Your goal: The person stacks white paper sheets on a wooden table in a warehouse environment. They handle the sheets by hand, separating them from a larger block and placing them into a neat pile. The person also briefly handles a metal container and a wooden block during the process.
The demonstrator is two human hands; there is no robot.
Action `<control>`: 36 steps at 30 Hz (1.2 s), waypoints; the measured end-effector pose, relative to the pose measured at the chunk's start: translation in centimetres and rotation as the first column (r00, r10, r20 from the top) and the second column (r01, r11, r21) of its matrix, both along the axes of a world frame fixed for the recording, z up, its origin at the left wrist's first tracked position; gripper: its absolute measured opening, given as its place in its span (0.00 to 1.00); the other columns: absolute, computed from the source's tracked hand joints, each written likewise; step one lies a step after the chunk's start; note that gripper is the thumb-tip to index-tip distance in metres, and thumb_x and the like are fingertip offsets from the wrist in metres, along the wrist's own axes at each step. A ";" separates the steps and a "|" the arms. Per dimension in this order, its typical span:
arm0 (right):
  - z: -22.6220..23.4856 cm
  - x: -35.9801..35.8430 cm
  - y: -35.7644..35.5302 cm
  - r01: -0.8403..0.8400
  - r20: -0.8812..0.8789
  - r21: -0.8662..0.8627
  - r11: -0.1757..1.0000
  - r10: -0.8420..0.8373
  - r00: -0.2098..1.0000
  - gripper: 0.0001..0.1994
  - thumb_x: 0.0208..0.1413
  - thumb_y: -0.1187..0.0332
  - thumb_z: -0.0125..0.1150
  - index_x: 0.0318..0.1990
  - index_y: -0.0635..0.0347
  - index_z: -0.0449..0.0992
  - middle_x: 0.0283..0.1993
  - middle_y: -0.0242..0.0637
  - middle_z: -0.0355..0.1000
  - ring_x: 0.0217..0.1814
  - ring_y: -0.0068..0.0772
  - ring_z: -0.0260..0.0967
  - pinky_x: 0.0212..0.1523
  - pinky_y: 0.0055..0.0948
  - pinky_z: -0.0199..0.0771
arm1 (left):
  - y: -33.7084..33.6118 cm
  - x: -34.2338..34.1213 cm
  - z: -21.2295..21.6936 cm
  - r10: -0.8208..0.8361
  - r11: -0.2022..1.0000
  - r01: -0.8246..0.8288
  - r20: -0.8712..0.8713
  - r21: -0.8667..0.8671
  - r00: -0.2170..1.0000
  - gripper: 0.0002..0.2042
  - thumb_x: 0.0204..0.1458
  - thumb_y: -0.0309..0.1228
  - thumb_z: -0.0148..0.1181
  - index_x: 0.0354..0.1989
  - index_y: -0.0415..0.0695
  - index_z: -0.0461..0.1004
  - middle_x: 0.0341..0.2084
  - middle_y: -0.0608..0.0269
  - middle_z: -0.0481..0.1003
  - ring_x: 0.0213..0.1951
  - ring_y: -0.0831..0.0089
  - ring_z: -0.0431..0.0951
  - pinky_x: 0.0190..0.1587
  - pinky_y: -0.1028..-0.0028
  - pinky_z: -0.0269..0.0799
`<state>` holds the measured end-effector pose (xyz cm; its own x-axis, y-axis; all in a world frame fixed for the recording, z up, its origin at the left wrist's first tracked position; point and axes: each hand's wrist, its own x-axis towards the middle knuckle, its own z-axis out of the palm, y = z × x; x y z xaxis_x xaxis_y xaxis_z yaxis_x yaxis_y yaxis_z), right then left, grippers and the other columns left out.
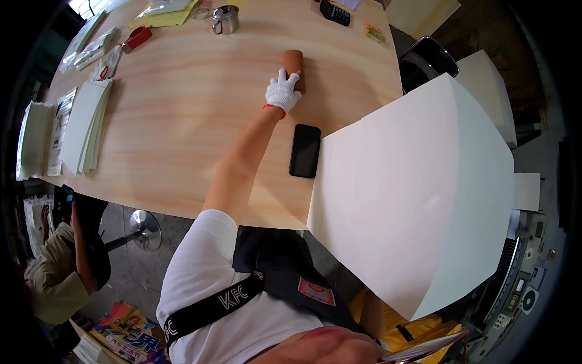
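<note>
Near middle of table (176,133), brown cylinder (293,59) is touched by white-gloved left hand (282,94), fingers (282,74) partly curled; firm grip cannot be told. Reach seemingly done; no lift shown. Black smartphone (305,151) beside large white sheet (388,200); right hand hidden.

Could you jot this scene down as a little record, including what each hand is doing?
Left hand: white-gloved, touching a brown cylinder; firmness of grip unclear
Right hand: not visible
Surface: wood-grain table
Near the person: black smartphone, just left of a large white panel
Far side: metal mug, black calculator
</note>
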<state>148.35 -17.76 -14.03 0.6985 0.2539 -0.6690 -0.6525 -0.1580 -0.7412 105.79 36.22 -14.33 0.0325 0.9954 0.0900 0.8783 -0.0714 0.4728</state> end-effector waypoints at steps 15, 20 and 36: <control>8.8 16.5 7.8 -0.363 0.326 0.402 0.841 0.239 0.915 0.41 0.67 0.37 0.40 0.75 0.60 0.50 0.79 0.50 0.43 0.81 0.51 0.39 0.77 0.47 0.38 | -22.5 -5.6 15.6 -0.335 0.941 0.213 0.819 0.264 0.466 0.25 0.66 0.27 0.47 0.72 0.41 0.55 0.69 0.59 0.62 0.70 0.64 0.61 0.70 0.65 0.56; 23.1 20.4 10.6 -0.613 0.526 0.468 0.636 0.357 0.772 0.33 0.70 0.46 0.42 0.70 0.64 0.60 0.70 0.49 0.61 0.67 0.45 0.63 0.68 0.42 0.63 | -31.3 -1.2 31.6 -0.507 0.855 0.211 0.680 0.474 0.530 0.25 0.68 0.35 0.44 0.71 0.36 0.56 0.67 0.52 0.63 0.68 0.63 0.63 0.69 0.66 0.55; 39.4 11.4 9.4 -0.518 0.759 -0.606 0.603 0.634 -0.150 0.36 0.57 0.30 0.44 0.34 0.60 0.78 0.33 0.49 0.76 0.41 0.48 0.76 0.43 0.38 0.69 | -36.4 25.6 47.1 -0.685 0.529 0.799 -0.411 0.286 0.601 0.17 0.59 0.34 0.57 0.56 0.52 0.75 0.47 0.54 0.78 0.51 0.57 0.76 0.55 0.64 0.71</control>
